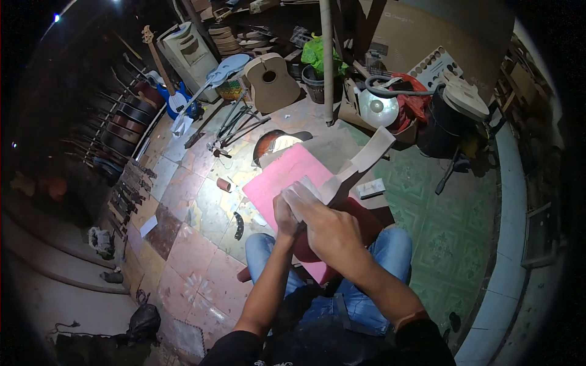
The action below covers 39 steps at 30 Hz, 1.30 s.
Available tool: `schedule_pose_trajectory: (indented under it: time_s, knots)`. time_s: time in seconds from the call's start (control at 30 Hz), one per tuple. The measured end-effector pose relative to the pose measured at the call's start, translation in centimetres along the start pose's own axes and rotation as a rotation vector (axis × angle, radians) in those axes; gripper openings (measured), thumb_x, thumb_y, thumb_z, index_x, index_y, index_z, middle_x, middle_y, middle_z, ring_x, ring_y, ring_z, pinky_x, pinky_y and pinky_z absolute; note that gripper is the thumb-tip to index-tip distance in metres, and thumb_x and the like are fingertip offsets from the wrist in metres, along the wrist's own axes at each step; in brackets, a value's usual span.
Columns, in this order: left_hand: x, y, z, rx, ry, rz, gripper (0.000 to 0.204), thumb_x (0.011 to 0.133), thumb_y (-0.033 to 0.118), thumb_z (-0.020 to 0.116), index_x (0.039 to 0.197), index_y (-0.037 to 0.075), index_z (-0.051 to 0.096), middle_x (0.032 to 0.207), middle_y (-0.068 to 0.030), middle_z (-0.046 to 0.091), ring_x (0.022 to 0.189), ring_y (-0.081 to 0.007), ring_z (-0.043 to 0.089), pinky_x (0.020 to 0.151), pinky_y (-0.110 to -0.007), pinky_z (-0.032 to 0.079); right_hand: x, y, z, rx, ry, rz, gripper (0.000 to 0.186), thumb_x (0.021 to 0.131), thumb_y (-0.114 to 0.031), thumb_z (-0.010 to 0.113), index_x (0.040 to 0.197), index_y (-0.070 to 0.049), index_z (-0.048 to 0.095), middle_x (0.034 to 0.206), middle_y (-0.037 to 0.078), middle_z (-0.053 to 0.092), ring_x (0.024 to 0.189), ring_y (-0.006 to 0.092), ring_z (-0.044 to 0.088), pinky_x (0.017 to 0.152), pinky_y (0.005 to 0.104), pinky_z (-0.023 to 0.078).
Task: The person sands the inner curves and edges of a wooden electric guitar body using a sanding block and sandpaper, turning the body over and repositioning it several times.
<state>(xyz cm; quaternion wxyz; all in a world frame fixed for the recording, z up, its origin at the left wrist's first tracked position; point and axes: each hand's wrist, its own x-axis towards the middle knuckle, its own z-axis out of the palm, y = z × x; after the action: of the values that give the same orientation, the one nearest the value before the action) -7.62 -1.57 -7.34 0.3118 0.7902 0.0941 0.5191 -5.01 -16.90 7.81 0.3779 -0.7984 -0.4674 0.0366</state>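
Observation:
In front of my lap, my left hand (285,215) and my right hand (332,232) are closed together around a pale, flat-looking piece (302,193). It is smeared by motion and partly hidden by my fingers, so its kind cannot be made out. Under the hands lies a pink sheet (287,169), reaching down between my knees. A dark red rounded surface (368,221) shows beside my right hand. Just beyond the hands, a pale, angled wooden-looking strip (373,150) points away to the right. Close by is a small whitish block (370,188).
A brown roll (224,185) and a black curved piece (238,226) lie on the tiles at left. Farther off stand an unfinished guitar body (271,84), a blue guitar (177,101), a pole (328,67) and a black bucket (441,125). Guitars line the left rack (122,131).

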Motion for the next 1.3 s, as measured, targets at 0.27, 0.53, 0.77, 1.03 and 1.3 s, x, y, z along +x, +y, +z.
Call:
schedule_pose_trajectory:
  time_s: [0.27,0.53,0.77,1.03,1.3]
  knots:
    - [-0.5,-1.0,0.7,0.034,0.024,0.043,0.023,0.087,0.021,0.072,0.092,0.001,0.061,0.088,-0.0144,0.063,0.077,-0.0272,0.062,0.071,-0.034,0.049,-0.3,3.0,1.0,0.669,-0.130,0.242,0.068,0.082,0.002,0.042,0.148,-0.011,0.049,0.141,0.023,0.056,0.094,0.0267,0.073,0.079,0.0454,0.059]
    - [5.6,5.6,-1.5,-0.492,0.060,-0.332,0.021,0.087,0.015,0.069,0.093,0.000,0.055,0.087,-0.0053,0.055,0.076,-0.0141,0.052,0.069,-0.027,0.044,-0.3,7.9,3.8,0.010,-0.079,0.055,0.062,0.078,0.008,0.042,0.137,-0.001,0.057,0.132,0.024,0.063,0.105,0.0305,0.070,0.089,0.0436,0.056]
    - [6.8,5.2,1.1,-0.172,0.054,-0.069,0.020,0.083,0.016,0.066,0.076,0.002,0.053,0.081,-0.0089,0.050,0.076,-0.0218,0.049,0.069,-0.034,0.041,0.0,8.0,5.9,1.204,-0.022,0.458,0.058,0.082,0.009,0.041,0.137,0.002,0.056,0.127,0.023,0.065,0.113,0.0277,0.067,0.099,0.0359,0.050]
    - [6.6,4.1,0.1,-0.272,0.029,-0.148,0.010,0.075,0.007,0.062,0.075,0.001,0.053,0.079,-0.0083,0.045,0.070,-0.0193,0.044,0.061,-0.033,0.037,-0.7,5.7,3.8,1.126,-0.159,0.509,0.060,0.082,0.002,0.047,0.142,0.000,0.052,0.109,0.014,0.072,0.085,0.0209,0.069,0.065,0.0435,0.057]
    - [7.3,3.3,-0.3,-0.251,-0.003,-0.133,0.007,0.070,0.000,0.060,0.073,0.002,0.054,0.073,-0.0064,0.047,0.065,-0.0176,0.047,0.058,-0.031,0.038,1.5,6.2,-0.9,0.034,0.358,-0.058,0.055,0.084,0.001,0.051,0.138,-0.006,0.058,0.139,0.018,0.059,0.121,0.0355,0.061,0.094,0.0426,0.054]
